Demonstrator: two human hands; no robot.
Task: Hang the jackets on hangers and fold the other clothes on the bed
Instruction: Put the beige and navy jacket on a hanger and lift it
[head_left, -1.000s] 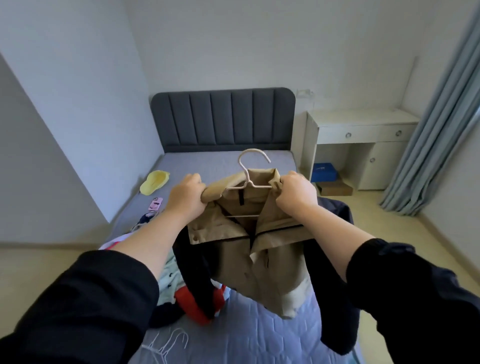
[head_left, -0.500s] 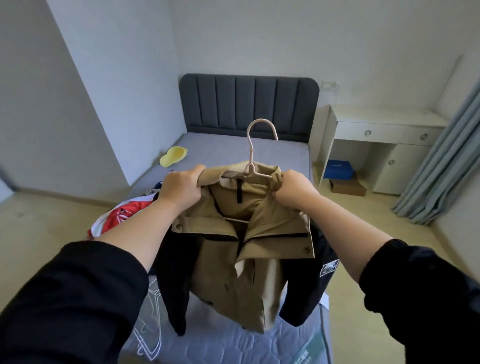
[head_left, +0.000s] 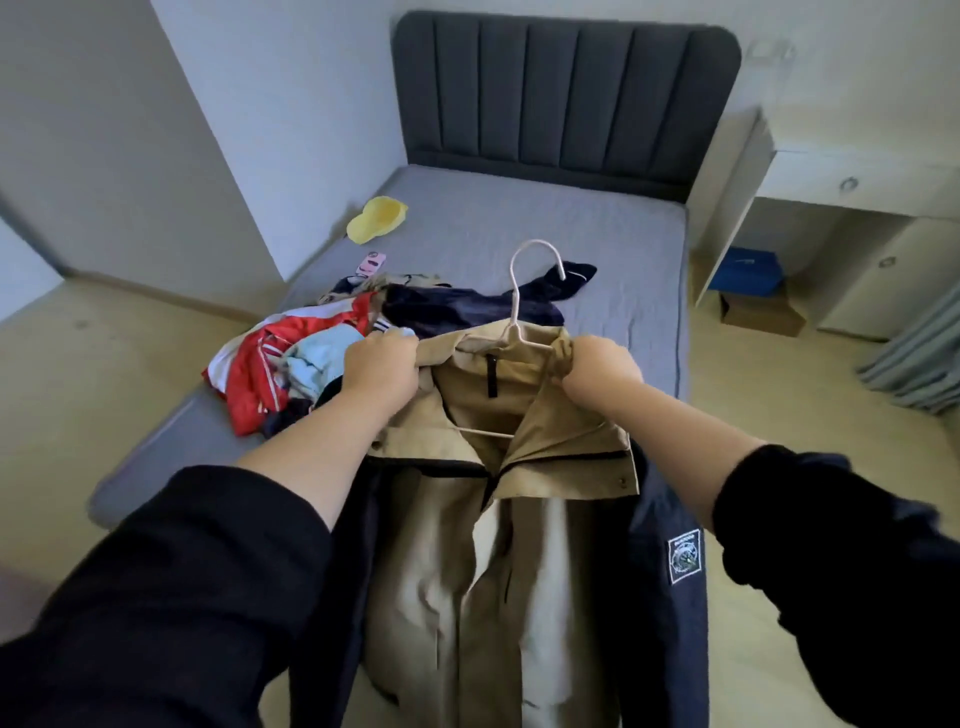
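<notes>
Over on the right, a white desk with round-knobbed drawers. In its open nook sits a blue box, and right up against it, nearer us, a brown cardboard box. Far right, a grey curtain hangs to the pale floor.

Tan jacket with navy sleeves, white hanger, grey bed, yellow cap
</notes>
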